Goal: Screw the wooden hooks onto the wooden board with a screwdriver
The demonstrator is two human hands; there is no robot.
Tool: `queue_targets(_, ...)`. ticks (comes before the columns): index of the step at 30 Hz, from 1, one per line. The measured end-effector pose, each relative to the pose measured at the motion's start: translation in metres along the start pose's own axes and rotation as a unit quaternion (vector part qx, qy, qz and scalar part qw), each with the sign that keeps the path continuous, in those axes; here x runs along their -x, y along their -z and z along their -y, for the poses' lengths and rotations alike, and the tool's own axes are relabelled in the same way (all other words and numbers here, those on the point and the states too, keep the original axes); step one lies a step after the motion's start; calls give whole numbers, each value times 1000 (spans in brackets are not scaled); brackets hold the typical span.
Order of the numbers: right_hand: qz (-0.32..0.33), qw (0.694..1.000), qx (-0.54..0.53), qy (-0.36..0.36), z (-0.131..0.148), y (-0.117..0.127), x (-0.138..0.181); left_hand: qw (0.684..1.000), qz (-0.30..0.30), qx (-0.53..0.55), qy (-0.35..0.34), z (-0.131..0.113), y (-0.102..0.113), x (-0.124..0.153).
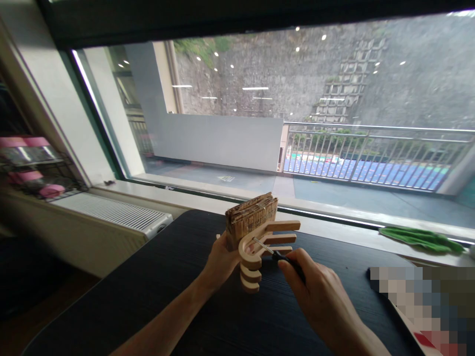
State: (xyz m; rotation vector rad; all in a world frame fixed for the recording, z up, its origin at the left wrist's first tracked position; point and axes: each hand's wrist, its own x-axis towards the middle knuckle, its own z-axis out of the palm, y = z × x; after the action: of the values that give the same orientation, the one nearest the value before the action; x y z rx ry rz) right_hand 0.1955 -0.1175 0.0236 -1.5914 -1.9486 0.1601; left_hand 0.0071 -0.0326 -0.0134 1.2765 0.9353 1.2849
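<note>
My left hand point(219, 258) is closed around a wooden piece with several curved prongs point(249, 247), held up over the dark table. Behind the prongs, against the same piece, is a rough, layered brown block point(250, 216) with worn edges; how the two are joined is hidden. My right hand point(315, 284) grips the black handle of a screwdriver point(276, 254). Its metal shaft points up and left, and the tip meets the inner face of the pronged piece. Most of my left fingers are hidden behind the wood.
The dark table point(166, 291) stands against a window sill. A green cloth point(423, 240) lies on the sill at right. A blurred-out flat object point(411, 301) is at the table's right. A white radiator point(115, 210) and a rack with pink-lidded containers point(33, 163) are at left.
</note>
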Motion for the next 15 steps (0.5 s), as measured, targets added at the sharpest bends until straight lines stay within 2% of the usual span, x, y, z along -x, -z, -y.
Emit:
queue_targets(3,-1,1000,-1,4,1,2,0,1000,3,14,-1,-2,-2,0)
queue_targets(8,-38,999,21,15,3,4,3,1000,3,15,-4,-4,-3,1)
queue_targets(15,-124,985,78,94,8,7,5,1000,-19,10,-3,-9,-6,3)
